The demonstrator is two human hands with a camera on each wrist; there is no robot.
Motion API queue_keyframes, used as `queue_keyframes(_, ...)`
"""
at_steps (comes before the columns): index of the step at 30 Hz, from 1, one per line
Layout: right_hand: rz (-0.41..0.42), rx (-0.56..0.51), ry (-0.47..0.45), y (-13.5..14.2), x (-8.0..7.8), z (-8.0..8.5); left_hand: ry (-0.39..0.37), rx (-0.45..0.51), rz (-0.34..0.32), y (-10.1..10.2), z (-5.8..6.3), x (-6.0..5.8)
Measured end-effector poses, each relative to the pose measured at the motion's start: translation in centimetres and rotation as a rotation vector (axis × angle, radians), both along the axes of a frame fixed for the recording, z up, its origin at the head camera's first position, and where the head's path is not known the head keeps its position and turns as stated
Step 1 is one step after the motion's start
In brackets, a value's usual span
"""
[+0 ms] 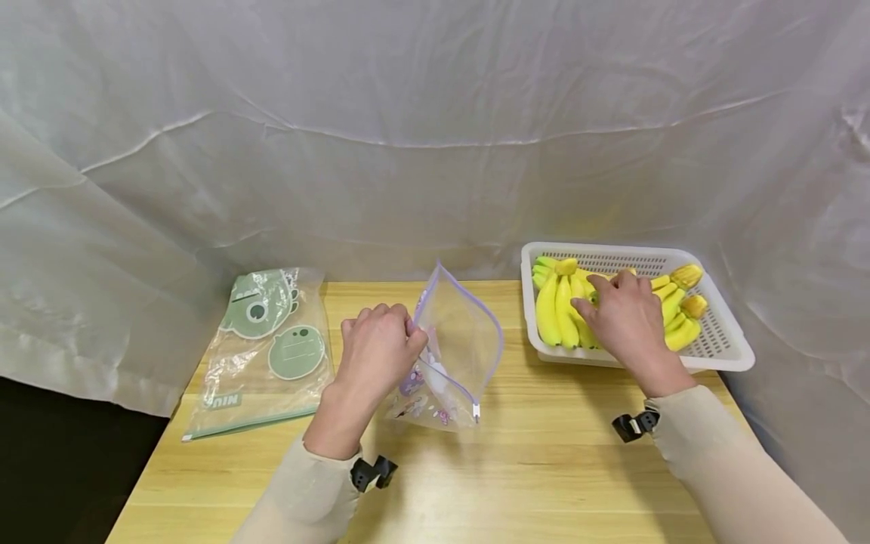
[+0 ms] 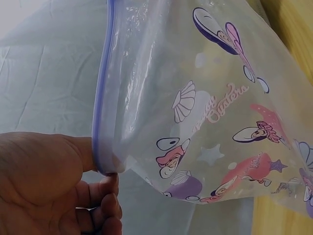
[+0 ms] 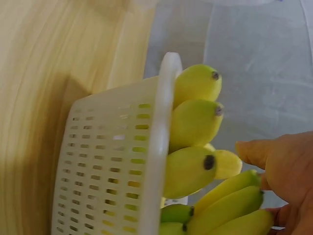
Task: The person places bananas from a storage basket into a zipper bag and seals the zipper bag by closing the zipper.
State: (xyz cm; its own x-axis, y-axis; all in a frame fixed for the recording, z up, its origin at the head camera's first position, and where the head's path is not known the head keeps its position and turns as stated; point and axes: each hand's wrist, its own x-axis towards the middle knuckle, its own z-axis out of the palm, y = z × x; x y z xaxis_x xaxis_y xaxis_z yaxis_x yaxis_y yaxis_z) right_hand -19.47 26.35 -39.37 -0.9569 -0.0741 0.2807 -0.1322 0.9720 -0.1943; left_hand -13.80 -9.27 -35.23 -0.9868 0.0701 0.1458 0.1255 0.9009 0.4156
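Note:
My left hand (image 1: 379,344) pinches the purple-edged rim of a clear zip bag (image 1: 435,397) between thumb and fingers. The bag stands upright with its mouth spread apart, and a white slider hangs at its near corner. Shell and character prints cover its side in the left wrist view. Over the white basket (image 1: 729,344), my right hand (image 1: 630,321) reaches in among yellow bananas (image 1: 559,310), thumb and forefinger spread apart. In the right wrist view, the thumb is above a greenish-yellow bunch (image 3: 230,203), and the other fingers are partly hidden behind it.
A second clear zip bag (image 1: 299,389) with green cartoon prints lies flat at the left of the wooden table (image 1: 523,483). Grey sheeting (image 1: 435,189) rises behind the table and along both sides. The basket stands at the back right, near the sheeting.

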Motion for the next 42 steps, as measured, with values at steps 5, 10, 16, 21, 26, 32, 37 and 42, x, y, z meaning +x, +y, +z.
queue_keyframes(5, -0.015, -0.018, -0.005, 0.3, -0.2, -0.8, -0.004, 0.0, -0.003, 0.0, -0.2, 0.0)
queue_keyframes(10, -0.014, -0.032, -0.007, 0.6, -0.4, -1.3, -0.014, 0.002, -0.006, 0.1, -0.2, 0.0)
queue_keyframes(16, -0.041, -0.075, 0.049, 1.0, -0.2, -1.7, -0.019, 0.004, -0.012, 0.1, -0.3, 0.0)
queue_keyframes(21, -0.059, -0.19, 0.144, 1.4, 0.2, -2.3, -0.028, 0.008, -0.015, 0.0, -0.4, 0.0)
queue_keyframes(26, -0.048, -0.306, 0.28, 1.8, 0.5, -3.1, -0.038, 0.009, -0.021, 0.0, -0.4, 0.0)
queue_keyframes(32, -0.059, -0.458, 0.406, 2.6, 1.3, -4.3, -0.042, 0.012, -0.026, -0.1, -0.5, 0.0)
queue_keyframes(37, -0.117, -0.583, 0.509, 3.3, 1.6, -4.7, -0.032, 0.004, -0.025, -0.3, -0.6, 0.0)
queue_keyframes(42, -0.171, -0.649, 0.543, 3.6, 1.7, -5.0, -0.014, 0.018, -0.028, -0.3, -0.5, 0.0)
